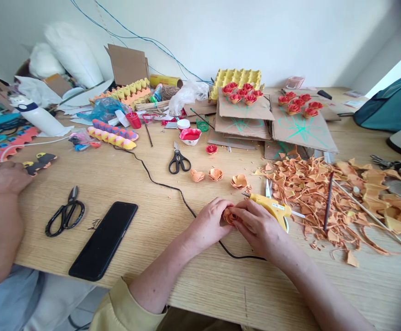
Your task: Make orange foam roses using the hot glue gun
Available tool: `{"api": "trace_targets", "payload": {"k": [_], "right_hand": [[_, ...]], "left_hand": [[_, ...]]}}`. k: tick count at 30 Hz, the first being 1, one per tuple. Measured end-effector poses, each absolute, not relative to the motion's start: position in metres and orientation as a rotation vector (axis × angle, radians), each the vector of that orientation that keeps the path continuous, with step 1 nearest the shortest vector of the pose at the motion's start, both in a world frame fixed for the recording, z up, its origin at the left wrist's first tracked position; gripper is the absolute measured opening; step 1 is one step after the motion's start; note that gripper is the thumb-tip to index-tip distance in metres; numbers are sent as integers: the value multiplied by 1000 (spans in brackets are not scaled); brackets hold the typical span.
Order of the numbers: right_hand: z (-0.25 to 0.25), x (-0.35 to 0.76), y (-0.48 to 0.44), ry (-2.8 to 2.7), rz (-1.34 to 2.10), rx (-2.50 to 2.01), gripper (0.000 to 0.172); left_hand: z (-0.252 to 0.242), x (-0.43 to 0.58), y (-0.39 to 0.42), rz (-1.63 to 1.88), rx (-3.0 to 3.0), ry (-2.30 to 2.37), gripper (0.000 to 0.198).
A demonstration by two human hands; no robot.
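Observation:
An orange flower of layered egg-carton petals [229, 215] sits between my two hands, low over the table. My left hand [211, 224] closes round its left side, fingertips on the rim. From the right, my right hand [258, 226] pinches the petals, partly hiding them. Just behind my right hand lies a yellow glue gun [271, 206], nozzle pointing left. Farther back stand a fuller orange flower [240, 181] and two smaller orange cups, one a petal cup [216, 174]. A red-painted flower [211, 149] is behind them.
Orange scraps [307, 197] cover the right side. Black-handled scissors [178, 161], a phone [104, 241] and other scissors [65, 214] lie left. A black cable [152, 180] crosses the table. Red flowers stand on cardboard [305, 131]. Another person's hand [5, 179] rests far left.

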State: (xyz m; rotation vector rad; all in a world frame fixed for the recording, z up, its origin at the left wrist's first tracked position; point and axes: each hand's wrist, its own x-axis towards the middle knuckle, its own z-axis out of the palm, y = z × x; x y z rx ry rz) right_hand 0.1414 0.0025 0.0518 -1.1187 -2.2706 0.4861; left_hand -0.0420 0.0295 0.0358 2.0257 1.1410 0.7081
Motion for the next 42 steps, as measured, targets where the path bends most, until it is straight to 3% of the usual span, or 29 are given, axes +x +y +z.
{"api": "trace_targets", "payload": {"k": [39,42], "right_hand": [[47,139,4,-2272,532,-1098,15],[53,144,1,-2240,463,-1153,21]], "left_hand": [[43,-42,27,596,1983,1172,35],[45,-43,26,605,1982,1164,36]]}}
